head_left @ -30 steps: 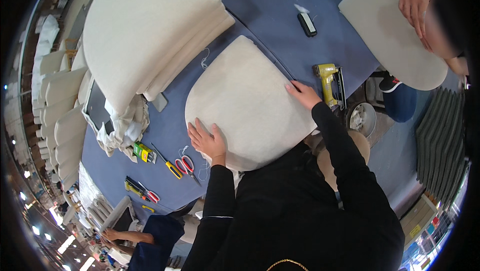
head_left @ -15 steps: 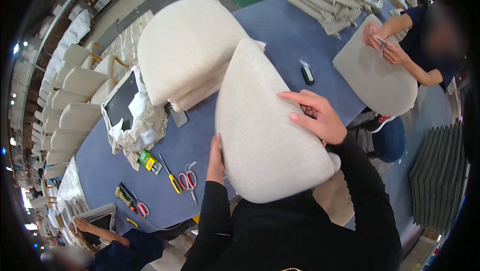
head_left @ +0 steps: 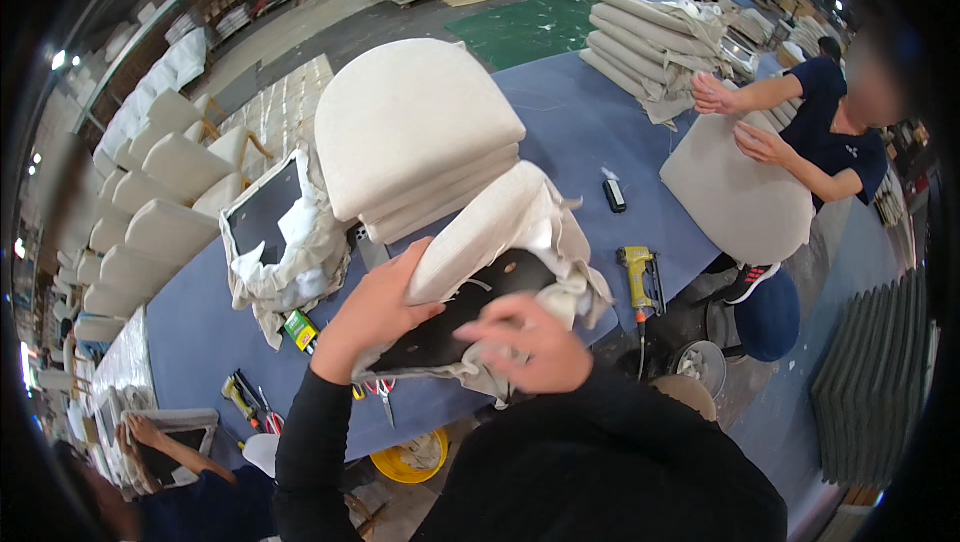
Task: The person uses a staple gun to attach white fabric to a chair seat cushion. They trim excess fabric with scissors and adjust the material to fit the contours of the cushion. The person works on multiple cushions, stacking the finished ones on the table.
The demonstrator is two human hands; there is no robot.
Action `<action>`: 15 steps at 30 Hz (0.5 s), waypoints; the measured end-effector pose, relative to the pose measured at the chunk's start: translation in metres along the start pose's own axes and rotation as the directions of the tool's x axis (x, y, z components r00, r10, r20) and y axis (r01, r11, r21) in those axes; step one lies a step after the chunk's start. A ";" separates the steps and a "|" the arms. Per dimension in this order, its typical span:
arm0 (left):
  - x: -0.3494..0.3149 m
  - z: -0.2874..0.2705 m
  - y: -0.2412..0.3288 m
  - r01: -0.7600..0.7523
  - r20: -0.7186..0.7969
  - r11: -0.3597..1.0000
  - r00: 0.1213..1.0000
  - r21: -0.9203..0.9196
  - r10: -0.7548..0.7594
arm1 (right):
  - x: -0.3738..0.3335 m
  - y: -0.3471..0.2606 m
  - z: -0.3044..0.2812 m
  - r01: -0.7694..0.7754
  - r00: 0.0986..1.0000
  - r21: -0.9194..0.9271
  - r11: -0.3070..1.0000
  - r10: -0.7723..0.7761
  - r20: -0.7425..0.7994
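A beige upholstered seat pad [head_left: 463,232] stands tilted on the blue table, its black underside board and loose fabric edges turned toward me. My left hand [head_left: 385,304] grips its left edge, thumb over the rim. My right hand [head_left: 530,342] hovers in front of the black underside, its fingers smeared by motion; whether it holds anything is hidden. Behind the pad lies a stack of finished beige seat pads [head_left: 415,127]. An unfinished pad [head_left: 285,227] with white padding and gathered cloth rests left of the stack.
On the blue table [head_left: 560,112] lie a yellow-green staple gun [head_left: 640,277], another [head_left: 240,399], red-handled scissors [head_left: 381,397], a green box [head_left: 300,330] and a black tool [head_left: 614,195]. Co-workers handle pads at right and lower left. A yellow bucket [head_left: 412,457] stands below the edge.
The pad has been turned from its smooth beige face to show its black underside. My left hand has moved to its upper left edge; my right hand has left its face and moved down-left.
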State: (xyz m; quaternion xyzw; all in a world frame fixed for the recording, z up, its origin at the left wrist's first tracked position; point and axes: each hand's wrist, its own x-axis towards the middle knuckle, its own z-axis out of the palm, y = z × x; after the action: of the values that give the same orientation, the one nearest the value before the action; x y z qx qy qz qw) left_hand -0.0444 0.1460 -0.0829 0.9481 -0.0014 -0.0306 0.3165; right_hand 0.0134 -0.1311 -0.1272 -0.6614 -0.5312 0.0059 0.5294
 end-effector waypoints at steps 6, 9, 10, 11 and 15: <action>-0.050 -0.006 -0.005 -0.233 -0.035 0.968 0.972 -0.091 0.231 | 0.029 -0.015 -0.093 0.008 1.000 -0.151 0.988 -0.003 0.030; -0.045 0.006 -0.007 -0.337 -0.053 0.941 0.940 -0.019 0.336 | 0.023 -0.027 -0.081 -0.144 0.888 0.127 0.981 0.072 0.454; -0.042 0.005 0.003 -0.378 -0.112 0.924 0.917 0.064 0.383 | 0.005 -0.019 -0.077 -0.084 0.935 0.094 0.992 0.046 0.352; -0.037 0.004 0.005 -0.351 -0.117 0.926 0.923 0.141 0.368 | -0.011 -0.008 -0.076 -0.026 0.968 0.065 0.998 0.009 0.252; -0.027 0.021 -0.025 -0.184 -0.786 0.979 0.591 0.087 0.182 | -0.006 -0.024 -0.098 -0.002 0.976 0.075 0.997 0.018 -0.217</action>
State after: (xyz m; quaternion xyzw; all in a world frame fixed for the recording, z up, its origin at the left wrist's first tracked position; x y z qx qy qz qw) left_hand -0.0733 0.1542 -0.1132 0.8584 0.0410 0.4229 0.2875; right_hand 0.0504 -0.2069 -0.0707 -0.6406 -0.4662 -0.0439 0.6086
